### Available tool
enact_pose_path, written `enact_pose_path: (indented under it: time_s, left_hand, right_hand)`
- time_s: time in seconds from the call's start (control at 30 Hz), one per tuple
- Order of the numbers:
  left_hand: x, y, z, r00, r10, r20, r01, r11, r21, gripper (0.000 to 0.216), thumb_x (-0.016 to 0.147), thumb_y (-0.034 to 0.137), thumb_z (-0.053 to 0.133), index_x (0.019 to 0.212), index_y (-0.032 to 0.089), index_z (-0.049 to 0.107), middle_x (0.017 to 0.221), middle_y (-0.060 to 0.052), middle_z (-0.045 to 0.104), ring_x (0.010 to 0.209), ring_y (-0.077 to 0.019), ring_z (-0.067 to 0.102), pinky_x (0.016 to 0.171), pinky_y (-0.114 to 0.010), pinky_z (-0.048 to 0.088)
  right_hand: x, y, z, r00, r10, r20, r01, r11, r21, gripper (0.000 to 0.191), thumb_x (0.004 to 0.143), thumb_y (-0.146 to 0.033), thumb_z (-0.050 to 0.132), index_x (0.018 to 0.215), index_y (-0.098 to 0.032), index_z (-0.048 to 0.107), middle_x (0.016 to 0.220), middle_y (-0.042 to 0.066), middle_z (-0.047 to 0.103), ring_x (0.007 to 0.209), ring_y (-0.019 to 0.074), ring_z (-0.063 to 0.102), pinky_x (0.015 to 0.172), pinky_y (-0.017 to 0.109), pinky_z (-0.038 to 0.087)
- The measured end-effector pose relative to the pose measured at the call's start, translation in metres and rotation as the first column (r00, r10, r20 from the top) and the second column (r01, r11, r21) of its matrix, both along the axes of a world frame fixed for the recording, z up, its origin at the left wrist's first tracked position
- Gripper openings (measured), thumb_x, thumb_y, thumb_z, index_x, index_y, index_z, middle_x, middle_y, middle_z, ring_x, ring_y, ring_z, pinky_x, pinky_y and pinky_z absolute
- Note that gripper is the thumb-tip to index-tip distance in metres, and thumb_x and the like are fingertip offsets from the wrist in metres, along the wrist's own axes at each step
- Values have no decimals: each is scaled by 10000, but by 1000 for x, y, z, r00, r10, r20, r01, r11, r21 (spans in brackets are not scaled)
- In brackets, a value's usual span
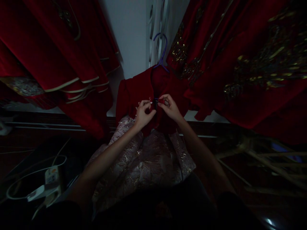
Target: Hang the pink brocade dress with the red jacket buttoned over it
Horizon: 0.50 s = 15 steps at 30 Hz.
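Note:
A red jacket [134, 91] hangs in front of me on a purple hanger [165, 48], whose hook points up. Below it spreads a pale pink brocade skirt [153, 156] with a shiny pattern. At the jacket's front opening, my left hand [145, 113] pinches the left edge, near some small bead-like trim. My right hand [169, 107] pinches the opposite edge, thumb and fingers pressed together on the cloth. A narrow gap lies between the two edges, with a bit of the hanger's bar showing in it. Any fastener under the fingertips is too small and dark to make out.
Red garments with pale piping [79, 80] hang on the left; others with gold sequin embroidery [261, 73] hang on the right. A power strip [52, 179] with white cables lies at lower left. A wooden frame [254, 153] stands at lower right. The scene is dim.

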State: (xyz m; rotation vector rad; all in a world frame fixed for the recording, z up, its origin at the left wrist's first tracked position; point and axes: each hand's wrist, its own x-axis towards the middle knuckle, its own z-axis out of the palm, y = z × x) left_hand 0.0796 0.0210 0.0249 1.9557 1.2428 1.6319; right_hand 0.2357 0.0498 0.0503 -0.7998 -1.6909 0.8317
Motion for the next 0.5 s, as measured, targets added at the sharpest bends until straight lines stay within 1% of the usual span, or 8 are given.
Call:
enact_pose_path:
  time_s: [0.07,0.13,0.17,0.23,0.33,0.43,0.5]
  left_hand:
    - [2,7,-1,981,-41,192,47,999,-26,255,732,225,624,642,194,387,843,-17,570,844,-152,579,758,-283,474]
    - [5,13,-3,917,-87,390,126,989,-74,277,725,269,664,694,195,399,748,20,550,729,-108,576,678,-230,465]
    - [6,16,-3,880,-101,464,163,982,-97,296,704,278,693,732,197,410,728,33,547,690,-91,572,657,-212,460]
    - [6,20,-3,830,-119,545,217,969,-119,344,654,259,741,813,199,442,753,37,576,689,-79,587,669,-199,470]
    - [3,22,-3,824,-144,549,266,952,-151,321,647,209,736,868,185,505,822,5,624,746,-88,614,712,-210,486]
    - [-5,23,-1,855,-164,492,308,924,-228,233,670,160,698,853,158,554,814,-12,635,714,-88,604,683,-210,481]
    - [-10,23,1,883,-161,441,288,927,-240,202,683,135,677,852,148,568,811,-15,635,691,-84,591,655,-203,470]
  right_hand:
    - [-1,-5,8,1000,11,-22,-10,999,33,256,741,-287,598,937,-237,441,948,13,533,868,142,540,819,293,466]
    - [-3,-9,18,998,29,-50,-25,997,77,244,743,-249,593,933,-230,440,949,11,532,883,134,543,826,281,461]
    - [-3,-11,22,998,35,-55,-30,995,94,240,747,-231,589,936,-229,441,953,11,533,889,131,543,827,276,461]
    - [-5,-12,27,998,41,-38,-36,993,111,236,762,-215,583,954,-230,447,961,14,536,890,131,544,814,273,467]
    - [-7,-10,22,998,59,14,-60,994,88,267,778,-235,601,1005,-234,460,936,14,538,833,130,545,737,263,485]
    - [-7,-5,11,994,99,56,-101,994,39,383,765,-251,633,1105,-244,458,944,22,546,793,134,549,659,255,493]
    - [-6,-5,7,992,94,87,-98,994,42,394,803,-266,596,1169,-247,453,985,37,555,813,142,562,658,263,504]
